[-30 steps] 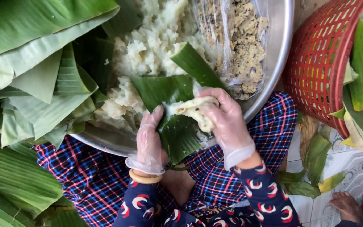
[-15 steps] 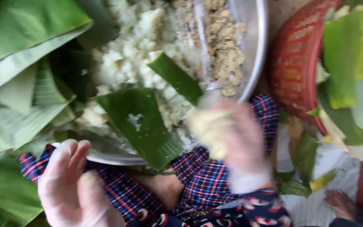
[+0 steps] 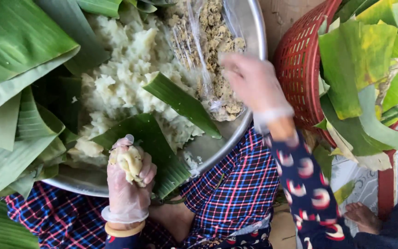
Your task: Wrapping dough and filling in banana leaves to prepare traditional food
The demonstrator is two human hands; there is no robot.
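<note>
The dough lump (image 3: 127, 161) has passed from right hand to left since a second ago.
The left hand (image 3: 127, 184) clenches it over a leaf (image 3: 155, 150) at the bowl (image 3: 226, 138) rim; the right hand (image 3: 252, 83), blurred and loosely spread, reaches toward the filling bag (image 3: 213, 50) beside the red basket (image 3: 298, 69).

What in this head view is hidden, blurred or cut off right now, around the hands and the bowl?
- Right hand: motion-blurred; cannot tell whether its fingers touch the plastic bag of filling.
- Dough lump: mostly covered by the left hand; full shape hidden.
- Metal bowl: left side buried under banana leaves, top cut by the frame edge.
- Red basket: contents covered by leaves.
</note>
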